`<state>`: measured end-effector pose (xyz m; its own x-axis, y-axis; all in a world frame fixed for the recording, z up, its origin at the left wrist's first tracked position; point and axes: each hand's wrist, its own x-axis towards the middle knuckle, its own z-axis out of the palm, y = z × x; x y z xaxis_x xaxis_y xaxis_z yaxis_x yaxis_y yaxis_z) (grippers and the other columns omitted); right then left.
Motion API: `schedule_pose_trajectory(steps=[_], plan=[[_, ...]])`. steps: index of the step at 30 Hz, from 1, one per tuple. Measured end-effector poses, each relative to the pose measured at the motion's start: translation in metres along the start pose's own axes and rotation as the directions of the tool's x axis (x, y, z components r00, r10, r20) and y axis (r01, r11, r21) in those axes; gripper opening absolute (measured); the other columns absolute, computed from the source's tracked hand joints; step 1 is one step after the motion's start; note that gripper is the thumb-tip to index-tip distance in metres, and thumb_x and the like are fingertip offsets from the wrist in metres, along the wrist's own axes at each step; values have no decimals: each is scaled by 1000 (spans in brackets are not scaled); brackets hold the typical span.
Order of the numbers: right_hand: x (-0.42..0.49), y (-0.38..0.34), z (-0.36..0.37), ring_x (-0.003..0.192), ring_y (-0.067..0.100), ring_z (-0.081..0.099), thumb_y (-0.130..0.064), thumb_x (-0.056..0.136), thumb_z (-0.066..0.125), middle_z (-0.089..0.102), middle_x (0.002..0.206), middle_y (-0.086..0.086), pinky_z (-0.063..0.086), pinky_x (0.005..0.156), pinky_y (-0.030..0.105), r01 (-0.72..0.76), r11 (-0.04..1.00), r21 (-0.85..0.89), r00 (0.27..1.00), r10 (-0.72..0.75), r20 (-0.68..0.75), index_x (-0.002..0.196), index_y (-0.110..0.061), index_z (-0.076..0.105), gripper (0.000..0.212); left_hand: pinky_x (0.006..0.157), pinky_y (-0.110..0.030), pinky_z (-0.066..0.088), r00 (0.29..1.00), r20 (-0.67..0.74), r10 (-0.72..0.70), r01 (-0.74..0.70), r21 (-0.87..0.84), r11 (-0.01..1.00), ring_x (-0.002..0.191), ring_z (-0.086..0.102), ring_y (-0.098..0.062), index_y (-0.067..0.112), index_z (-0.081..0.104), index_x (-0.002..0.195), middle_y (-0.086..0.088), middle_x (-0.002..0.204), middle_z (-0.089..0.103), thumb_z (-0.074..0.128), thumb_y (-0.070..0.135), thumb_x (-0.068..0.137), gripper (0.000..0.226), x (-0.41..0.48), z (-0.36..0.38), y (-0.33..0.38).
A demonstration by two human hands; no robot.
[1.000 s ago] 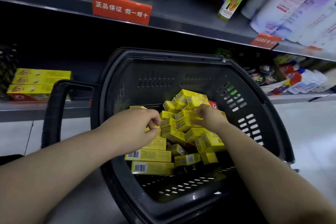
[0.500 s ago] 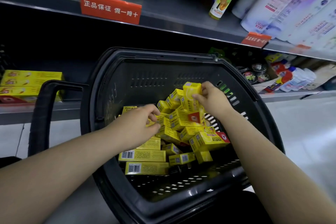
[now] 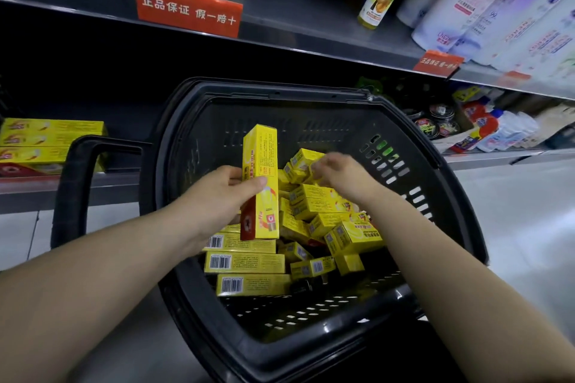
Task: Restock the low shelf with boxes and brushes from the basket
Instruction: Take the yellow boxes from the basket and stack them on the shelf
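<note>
A black plastic basket (image 3: 441, 165) in front of me holds a heap of several yellow boxes (image 3: 320, 205). My left hand (image 3: 217, 199) grips one long yellow box (image 3: 261, 165) upright above the heap, thumb across its front. My right hand (image 3: 339, 171) is blurred over the top of the heap, fingers curled at a small yellow box (image 3: 303, 162); whether it holds it is unclear. The low shelf (image 3: 46, 186) at the left carries a stack of the same long yellow boxes (image 3: 46, 140).
The basket's black handle (image 3: 74, 183) rises at the left, in front of the low shelf. The upper shelf (image 3: 295, 28) holds bottles and red price tags. Tins and bottles (image 3: 485, 127) fill the low shelf at the right. Pale floor tiles lie below.
My left hand has lifted a long yellow box out of the heap and stood it upright. My right hand has dropped back from its raised position to the top of the heap.
</note>
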<state>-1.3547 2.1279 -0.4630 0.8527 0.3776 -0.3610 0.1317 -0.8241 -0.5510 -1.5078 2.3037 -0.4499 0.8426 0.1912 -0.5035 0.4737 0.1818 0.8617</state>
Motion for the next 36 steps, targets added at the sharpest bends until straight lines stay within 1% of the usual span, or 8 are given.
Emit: schedule_pose_trajectory(steps=[2,4,9,16,20,26,32,36], plan=[[5,34,3,106,25,58,-24,92,57,55,128,10,50,84,33,-24,916,-401,987,85,137,127,-14,49,37,78,-31,53,1000,13,-19,19,-30,999,84,66,-16,11,55,117,-5,96,70,57,30,91,33,0,0,-1],[7,56,11,118,28,51,-26,84,67,40,140,10,48,93,39,-41,871,-489,945,192,263,138,-20,34,64,80,-33,54,999,11,-42,42,-36,998,83,67,-18,12,55,117,-7,94,71,57,30,91,32,1,0,-2],[24,59,45,122,35,46,-46,78,68,34,139,12,45,94,51,-72,728,-682,985,160,67,140,-16,20,84,82,-35,54,997,14,-79,80,-56,995,86,66,-20,12,54,119,-9,96,70,57,27,91,31,2,3,-1],[36,54,39,93,30,58,-35,87,62,51,116,8,45,66,34,108,663,-741,994,-54,97,108,-13,55,32,86,-34,51,992,46,-115,118,-87,989,94,66,-24,12,56,117,-10,100,71,54,27,93,28,2,3,0],[30,61,40,103,28,56,-28,80,71,50,123,3,51,78,41,73,774,-629,995,-9,104,120,-25,41,50,84,-34,52,990,52,-131,136,-111,985,89,65,-23,11,56,116,-11,100,70,54,26,94,27,0,3,1],[22,37,37,111,29,53,-40,83,67,52,124,5,50,83,40,125,610,-783,992,-78,98,127,-20,47,52,80,-34,53,991,41,-130,133,-106,985,88,65,-23,12,56,117,-11,98,70,53,27,93,28,0,4,1],[-9,-37,-1,56,13,51,-37,70,66,52,63,-5,35,45,24,89,978,-190,965,-132,-226,78,-19,43,30,69,-34,47,994,-19,-111,110,-26,994,70,58,-22,17,51,113,-7,79,61,51,36,89,31,5,1,-1],[-26,-64,9,59,14,58,-36,84,55,61,73,1,44,46,24,64,992,110,995,-54,-86,110,-11,50,37,90,-45,50,996,26,-90,91,-18,996,86,65,-28,18,47,113,-10,86,67,50,38,91,31,7,5,-3]])
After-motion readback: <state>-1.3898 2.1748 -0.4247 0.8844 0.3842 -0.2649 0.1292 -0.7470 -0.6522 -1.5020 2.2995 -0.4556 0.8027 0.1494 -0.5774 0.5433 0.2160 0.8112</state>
